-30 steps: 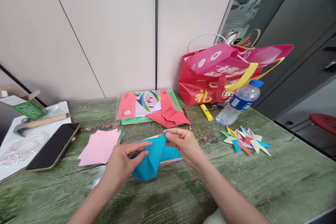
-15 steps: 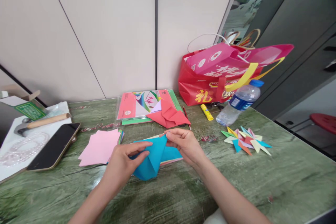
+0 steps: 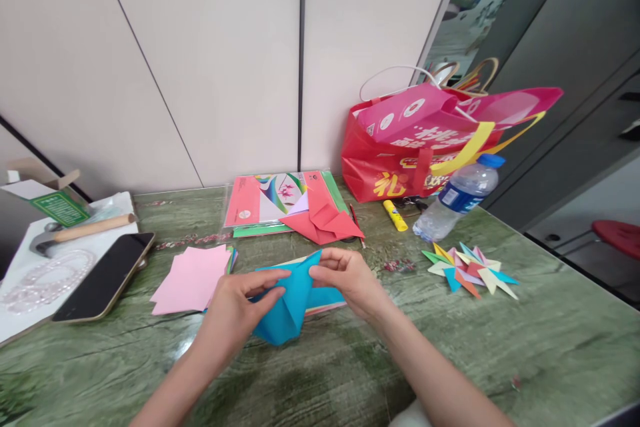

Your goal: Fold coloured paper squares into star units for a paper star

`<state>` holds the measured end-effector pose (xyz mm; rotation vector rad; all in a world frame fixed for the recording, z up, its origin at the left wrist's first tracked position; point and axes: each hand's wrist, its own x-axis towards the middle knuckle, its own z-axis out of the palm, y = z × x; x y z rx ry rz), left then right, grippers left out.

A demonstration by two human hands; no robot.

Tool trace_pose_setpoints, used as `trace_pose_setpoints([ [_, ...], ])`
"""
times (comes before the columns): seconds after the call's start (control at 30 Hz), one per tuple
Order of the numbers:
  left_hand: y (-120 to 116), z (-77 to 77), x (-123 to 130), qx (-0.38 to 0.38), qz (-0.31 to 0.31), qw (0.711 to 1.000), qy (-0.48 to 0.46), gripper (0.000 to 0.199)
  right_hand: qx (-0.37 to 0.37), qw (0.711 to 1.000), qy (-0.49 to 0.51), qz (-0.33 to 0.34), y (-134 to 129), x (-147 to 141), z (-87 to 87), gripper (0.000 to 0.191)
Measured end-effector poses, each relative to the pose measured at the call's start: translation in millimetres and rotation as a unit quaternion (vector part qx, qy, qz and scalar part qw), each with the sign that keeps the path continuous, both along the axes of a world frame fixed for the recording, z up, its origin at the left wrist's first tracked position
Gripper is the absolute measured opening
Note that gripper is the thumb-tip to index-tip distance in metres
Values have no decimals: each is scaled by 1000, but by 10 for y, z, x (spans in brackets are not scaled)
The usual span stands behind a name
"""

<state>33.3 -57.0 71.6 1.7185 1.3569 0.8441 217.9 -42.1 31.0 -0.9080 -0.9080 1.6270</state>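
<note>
A blue sheet of paper (image 3: 286, 313), partly folded with a pointed top corner, is held up above the table between both hands. My left hand (image 3: 245, 303) pinches its left upper edge between thumb and fingers. On the right side, my right hand (image 3: 345, 280) grips the paper just below the raised point, thumb in front and fingers behind. Beneath and behind it lies a stack of coloured paper with a blue sheet (image 3: 327, 296) on top. Pink square sheets (image 3: 193, 280) rest to the left of my left hand.
Behind are a paper pack (image 3: 245, 200), a red folded piece (image 3: 325, 223), a glue stick (image 3: 395, 215), a bottle (image 3: 457, 197) and a red bag (image 3: 375, 160). Folded paper stars (image 3: 470, 269) lie right; a phone (image 3: 105, 277) and hammer (image 3: 93, 228) lie left.
My right thumb has slid slightly down and left from the paper's tip, leaving the pointed corner exposed. My left hand keeps its pinch. The view has shifted slightly.
</note>
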Motion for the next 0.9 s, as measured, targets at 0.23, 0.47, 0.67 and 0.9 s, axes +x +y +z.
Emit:
trace_pose_setpoints([
  [0.23, -23, 42, 38, -20, 18, 999, -18, 24, -3, 1000, -6, -13, -22, -27, -1, 20],
  [0.47, -21, 36, 30, -17, 22, 1000, -8, 25, -9, 1000, -8, -8, -17, -12, -10, 22],
  [0.67, -21, 47, 34, -30, 25, 999, -8, 26, -8, 1000, -9, -9, -22, -13, -13, 23],
  [0.9, -1, 31, 3, -61, 28, 998, -6, 17, -6, 1000, -16, -24, -25, -34, -6, 23],
])
